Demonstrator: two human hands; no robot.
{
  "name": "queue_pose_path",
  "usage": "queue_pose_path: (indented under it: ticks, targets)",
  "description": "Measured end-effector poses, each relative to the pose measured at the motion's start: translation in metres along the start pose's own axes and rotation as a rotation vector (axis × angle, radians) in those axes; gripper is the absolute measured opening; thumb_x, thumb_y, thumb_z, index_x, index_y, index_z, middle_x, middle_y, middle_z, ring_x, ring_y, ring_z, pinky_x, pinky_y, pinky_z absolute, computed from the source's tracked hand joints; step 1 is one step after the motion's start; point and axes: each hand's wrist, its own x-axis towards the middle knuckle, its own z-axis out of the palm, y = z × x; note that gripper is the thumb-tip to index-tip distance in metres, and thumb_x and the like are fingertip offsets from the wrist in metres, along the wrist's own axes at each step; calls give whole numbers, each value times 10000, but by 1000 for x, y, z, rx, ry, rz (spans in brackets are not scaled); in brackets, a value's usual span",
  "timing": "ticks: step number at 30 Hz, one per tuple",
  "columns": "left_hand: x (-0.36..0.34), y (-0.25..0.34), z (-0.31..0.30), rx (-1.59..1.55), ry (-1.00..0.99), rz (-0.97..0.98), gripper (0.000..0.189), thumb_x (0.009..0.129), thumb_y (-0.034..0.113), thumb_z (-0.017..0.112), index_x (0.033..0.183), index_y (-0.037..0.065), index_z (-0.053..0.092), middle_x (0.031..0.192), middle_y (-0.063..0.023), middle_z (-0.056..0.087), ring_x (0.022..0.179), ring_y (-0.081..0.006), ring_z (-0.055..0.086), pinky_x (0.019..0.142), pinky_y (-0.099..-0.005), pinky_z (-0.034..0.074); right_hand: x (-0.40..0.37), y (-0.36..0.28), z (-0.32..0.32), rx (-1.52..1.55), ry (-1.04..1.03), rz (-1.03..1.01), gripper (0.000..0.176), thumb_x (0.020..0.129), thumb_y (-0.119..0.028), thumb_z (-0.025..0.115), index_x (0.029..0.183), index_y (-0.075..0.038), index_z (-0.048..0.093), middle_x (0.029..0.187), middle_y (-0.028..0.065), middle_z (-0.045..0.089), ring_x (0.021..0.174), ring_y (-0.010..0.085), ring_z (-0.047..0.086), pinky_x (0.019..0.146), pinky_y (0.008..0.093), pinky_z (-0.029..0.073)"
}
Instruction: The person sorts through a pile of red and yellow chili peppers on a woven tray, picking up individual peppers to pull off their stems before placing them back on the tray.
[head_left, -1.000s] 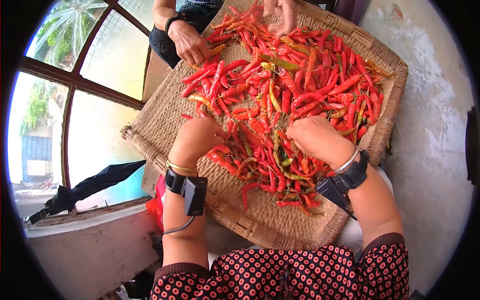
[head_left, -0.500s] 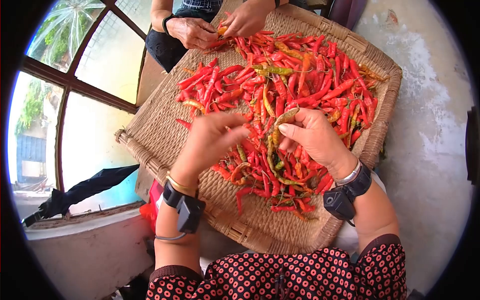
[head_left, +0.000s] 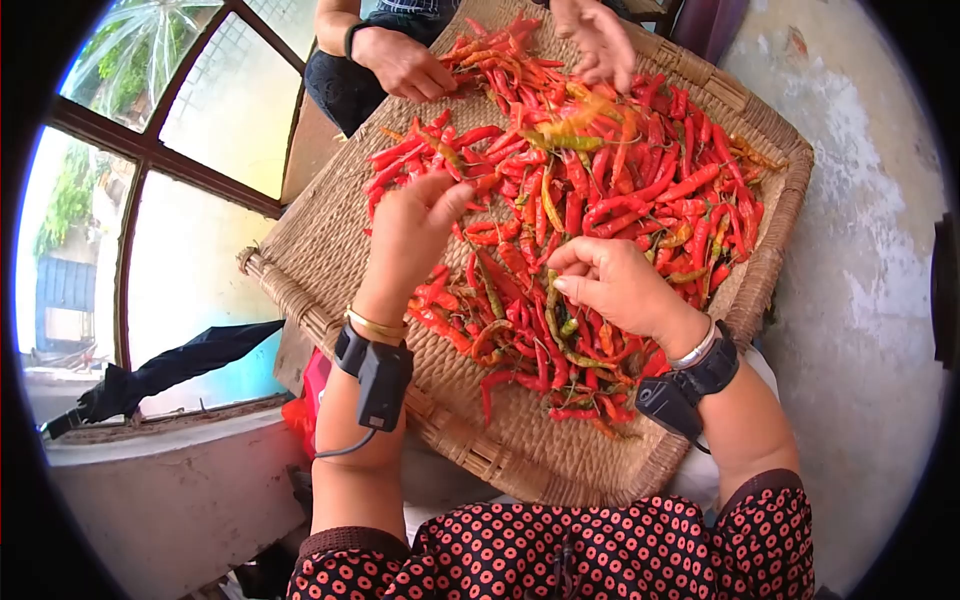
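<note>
Many red peppers [head_left: 690,185], with some green and yellowish ones among them, lie spread over a woven tray [head_left: 300,240]. My left hand [head_left: 415,225] is over the left part of the pile, thumb and fingers close together; whether anything is between them is hidden. To the right, my right hand [head_left: 620,285] is closed in a pinch over the middle of the pile. Its fingertips are at the upper end of a greenish pepper [head_left: 552,305], which reaches down into the pile.
Across the tray are another person's hands, one [head_left: 402,65] at the peppers and one [head_left: 597,40] spread above them. On the left are a framed window [head_left: 150,150] and a folded black umbrella [head_left: 180,370]. The tray has a raised rim.
My left hand has moved up and left. The mottled pepper raised in my right hand no longer shows there, and that hand is slightly lower. The other person's hands have parted.
</note>
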Motion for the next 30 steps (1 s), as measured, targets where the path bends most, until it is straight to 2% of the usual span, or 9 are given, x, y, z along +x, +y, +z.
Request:
queue_pose_path:
  ticks: [3,9,15,18,21,23,25,26,30]
  targets:
    - [-14,-3,2,538,-262,111,245,757,292,662,908,99,669,760,-128,638,659,-299,604,589,-368,478,0,-3,-1,-127,30,-44,208,768,-140,645,916,2,609,721,114,639,673,189,632,628,304,482]
    - [-26,-14,10,863,-513,153,254,740,265,637,964,146,643,762,-116,642,721,-305,618,628,-408,493,-1,-5,-1,-179,17,-37,190,767,-143,647,896,-8,609,721,114,637,669,210,635,624,315,486]
    - [-13,-7,-8,570,-410,197,133,747,189,632,841,99,663,669,-113,618,634,-244,626,579,-377,482,-1,-3,-2,-212,12,-62,201,763,-150,650,893,-3,607,716,128,634,681,224,638,632,328,488]
    - [-4,0,-14,129,-232,95,95,786,72,635,862,17,655,607,-28,577,539,-43,494,495,-229,412,-1,-4,-3,-227,11,-74,201,764,-150,647,893,-1,609,719,132,635,687,230,640,633,331,489]
    - [9,-11,-7,-361,95,-21,265,746,106,671,1000,41,627,805,-128,645,626,-171,608,581,-293,468,-1,-5,-2,-216,8,-72,196,765,-150,643,888,-2,609,722,133,636,688,233,640,632,333,489]
    - [4,-10,-6,-169,85,-13,351,739,125,686,1075,66,602,850,-126,647,649,-216,617,601,-306,480,-1,-6,-3,-216,10,-73,194,764,-151,643,886,-3,609,723,133,636,688,235,640,632,334,489]
    - [-6,-13,3,255,-195,292,311,745,88,671,1051,59,620,843,-97,626,606,-169,568,587,-301,477,0,-5,-3,-217,13,-72,192,763,-151,643,884,-5,609,723,133,637,687,237,639,631,335,488]
    - [-10,-17,6,400,-292,455,304,710,111,668,1011,96,629,868,-110,607,731,-275,594,670,-361,489,0,-3,-3,-225,17,-84,193,761,-154,645,881,-7,609,721,131,635,684,239,637,630,336,488]
    - [-18,-26,21,594,-619,431,224,678,126,636,900,98,628,858,-103,575,824,-284,586,699,-387,482,0,-2,-2,-261,16,-98,194,757,-160,650,879,-15,609,711,126,626,675,243,628,628,340,485]
